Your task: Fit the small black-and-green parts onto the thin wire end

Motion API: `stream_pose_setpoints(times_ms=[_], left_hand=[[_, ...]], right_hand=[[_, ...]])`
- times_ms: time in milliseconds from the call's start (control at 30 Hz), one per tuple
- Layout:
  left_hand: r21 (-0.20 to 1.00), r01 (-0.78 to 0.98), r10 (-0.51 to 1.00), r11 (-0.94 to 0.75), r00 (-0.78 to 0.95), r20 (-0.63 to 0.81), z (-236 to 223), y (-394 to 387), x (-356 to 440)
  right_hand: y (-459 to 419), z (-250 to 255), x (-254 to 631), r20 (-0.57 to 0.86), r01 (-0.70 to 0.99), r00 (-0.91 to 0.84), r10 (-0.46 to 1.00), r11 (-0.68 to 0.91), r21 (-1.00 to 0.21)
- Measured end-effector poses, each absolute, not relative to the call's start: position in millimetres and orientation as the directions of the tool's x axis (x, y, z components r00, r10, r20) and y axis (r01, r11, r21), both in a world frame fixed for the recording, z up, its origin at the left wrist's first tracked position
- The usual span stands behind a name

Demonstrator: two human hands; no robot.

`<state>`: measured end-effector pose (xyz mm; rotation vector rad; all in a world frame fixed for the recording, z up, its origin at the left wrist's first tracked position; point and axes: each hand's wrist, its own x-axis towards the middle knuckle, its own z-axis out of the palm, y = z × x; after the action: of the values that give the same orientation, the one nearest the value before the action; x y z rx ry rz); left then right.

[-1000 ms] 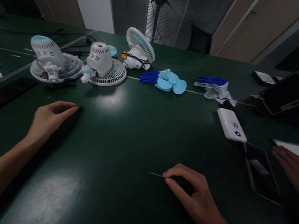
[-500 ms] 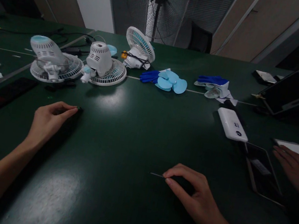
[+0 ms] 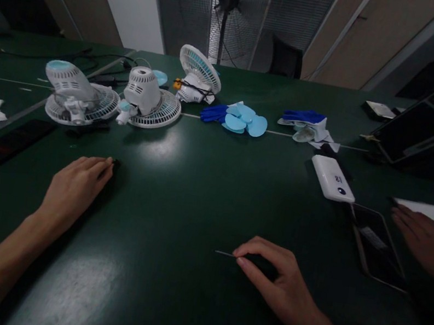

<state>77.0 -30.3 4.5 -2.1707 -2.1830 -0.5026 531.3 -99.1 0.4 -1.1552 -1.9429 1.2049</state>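
My right hand (image 3: 278, 278) rests low over the green table, its thumb and fingers closed around the dark handle of a screwdriver (image 3: 224, 253). The thin metal shaft points left. Over on the left, my left hand (image 3: 79, 181) is closed in a pinch at the table surface. A small dark thing (image 3: 116, 163) shows at its fingertips, too small and dim to name. Beyond that hand stand two white desk fans with their grilles down, one fan (image 3: 71, 89) at the left and another fan (image 3: 145, 96) beside it.
A third fan (image 3: 198, 75) lies tilted at the back. Light-blue fan blades (image 3: 246, 120) touch blue-and-white gloves (image 3: 213, 113); more gloves (image 3: 306, 125) lie right. A white power bank (image 3: 333, 178) and a phone (image 3: 379, 248) sit near another person's hand (image 3: 431, 237). A dark slab (image 3: 12, 141) lies left.
My left hand has turned over slightly, knuckles up, its fingertips staying at the same spot by the small dark thing. The right hand holds the screwdriver almost still. The view has shifted a little.
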Motion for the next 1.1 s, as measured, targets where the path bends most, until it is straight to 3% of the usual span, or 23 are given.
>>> stream_pose_setpoints(times_ms=[167, 300, 400, 533, 1100], left_hand=[[0.380, 0.918, 0.971, -0.113, 0.020, 0.240, 5.3, -35.5, 104.3], [0.691, 0.695, 0.974, -0.197, 0.218, 0.058, 6.0, -56.7, 167.5], [0.796, 0.565, 0.916, -0.218, 0.399, -0.033, 7.2, -73.0, 216.5], [0.811, 0.523, 0.870, -0.263, 0.492, -0.035, 6.1, -81.0, 251.1], [0.785, 0.514, 0.853, -0.347, 0.521, 0.036, -5.1, -82.3, 251.2]], right_hand=[[-97.6, -1.1, 530.2, 0.039, 0.367, -0.452, 0.891, 0.225, -0.903], [-97.6, -0.9, 530.6, 0.037, 0.371, -0.451, 0.892, 0.225, -0.901], [-98.3, -0.2, 531.0, 0.042, 0.366, -0.451, 0.891, 0.228, -0.902], [-98.4, -0.1, 530.6, 0.057, 0.380, -0.461, 0.886, 0.255, -0.889], [-98.2, -2.5, 526.1, 0.101, 0.405, -0.469, 0.877, 0.315, -0.858]])
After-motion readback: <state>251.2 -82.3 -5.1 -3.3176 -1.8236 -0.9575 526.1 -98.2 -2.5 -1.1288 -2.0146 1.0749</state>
